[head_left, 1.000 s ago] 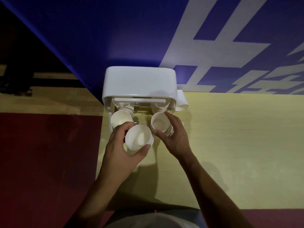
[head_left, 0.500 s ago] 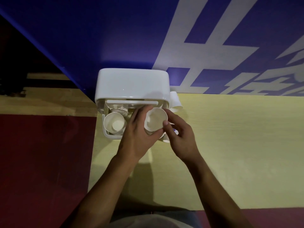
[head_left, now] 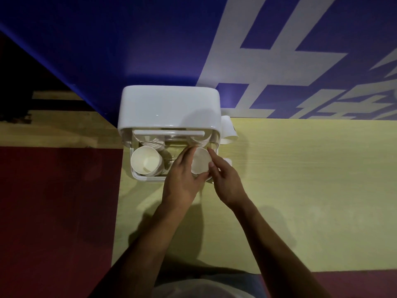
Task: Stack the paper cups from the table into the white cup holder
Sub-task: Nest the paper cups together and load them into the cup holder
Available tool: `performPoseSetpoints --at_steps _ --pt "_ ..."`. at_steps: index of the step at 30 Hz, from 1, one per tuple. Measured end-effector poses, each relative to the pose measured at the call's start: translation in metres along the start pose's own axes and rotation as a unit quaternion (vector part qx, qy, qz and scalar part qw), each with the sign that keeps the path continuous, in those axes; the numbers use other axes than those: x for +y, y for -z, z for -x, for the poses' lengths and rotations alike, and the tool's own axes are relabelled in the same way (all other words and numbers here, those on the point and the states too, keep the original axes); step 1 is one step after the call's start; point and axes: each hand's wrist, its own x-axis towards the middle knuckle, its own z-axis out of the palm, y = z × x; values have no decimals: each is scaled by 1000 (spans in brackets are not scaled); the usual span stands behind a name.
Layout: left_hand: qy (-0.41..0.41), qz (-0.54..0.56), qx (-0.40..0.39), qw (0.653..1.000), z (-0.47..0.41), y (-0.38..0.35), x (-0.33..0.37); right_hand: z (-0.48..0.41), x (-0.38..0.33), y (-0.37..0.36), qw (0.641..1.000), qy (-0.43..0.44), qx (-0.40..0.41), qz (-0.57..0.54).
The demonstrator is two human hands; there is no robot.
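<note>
Lowered since half a second ago: paper cup point(head_left: 200, 161), now sunk deeper into right side of white cup holder point(head_left: 169, 110), with both hands closed in tighter round it. Leftmost, stack of paper cups point(head_left: 146, 161) standing mouth-up in holder's left side, untouched. Next, left hand point(head_left: 182, 177) curled round cup's left wall, fingers and thumb gripping it. Then right hand point(head_left: 225, 181) pinching cup's right rim between thumb and fingertips. Far right, another cup point(head_left: 228, 131) lying beside holder on yellow table point(head_left: 300, 190).
</note>
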Motion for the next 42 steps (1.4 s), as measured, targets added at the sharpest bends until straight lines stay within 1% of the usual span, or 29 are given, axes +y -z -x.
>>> performPoseSetpoints --at_steps 2,4,7,8,10,11,12,13,15,16,17,18,19,20,24,27,30,32,35,37,39,41,42 --pt "3 3 30 1000 3 -2 4 -5 1 3 1000 -13 -14 4" --pt "6 9 38 999 3 -3 8 -7 -1 6 999 -23 -30 4" --pt "-4 11 49 999 6 -1 8 0 -10 15 1000 -10 -24 6" --pt "-27 0 73 997 12 1 7 3 -12 21 1000 -7 -7 -8" --pt "-69 -23 138 988 35 2 9 6 -11 38 997 -33 54 -45" --pt "-73 -26 150 986 49 0 13 6 -6 48 992 -60 91 -56" --pt "-64 -23 137 988 64 -5 18 5 1 59 988 -83 117 -60" --pt "-40 -17 102 994 74 -12 23 4 7 70 984 -101 133 -61" --pt "60 12 4 998 85 -38 32 4 20 88 978 -122 150 -72" --pt "133 46 -31 990 83 -52 34 6 25 95 976 -127 156 -82" --pt "210 89 -47 973 77 -68 36 8 31 103 975 -131 156 -86" --pt "276 132 -46 951 70 -82 36 11 37 110 976 -133 149 -89" --pt "322 165 -29 932 61 -97 35 15 43 115 977 -137 138 -91" --pt "351 184 -7 918 53 -111 34 19 49 121 977 -140 131 -94" --pt "389 162 84 903 23 -159 35 36 71 147 978 -166 94 -90" --pt "429 166 133 878 14 -177 41 41 87 170 981 -175 57 -61" --pt "419 235 157 863 18 -181 54 25 101 190 983 -183 32 -9" --pt "398 291 161 855 33 -172 68 -1 103 193 986 -160 16 48" --pt "338 293 163 880 66 -151 91 -52 86 176 986 -112 -29 122" --pt "300 296 175 890 86 -135 101 -86 69 150 983 -110 -62 135" --pt "277 288 200 895 101 -119 102 -115 55 118 977 -163 -87 105" --pt "249 262 216 907 115 -107 101 -133 46 91 964 -248 -82 60" --pt "250 252 223 908 122 -103 99 -139 46 81 956 -282 -74 38"
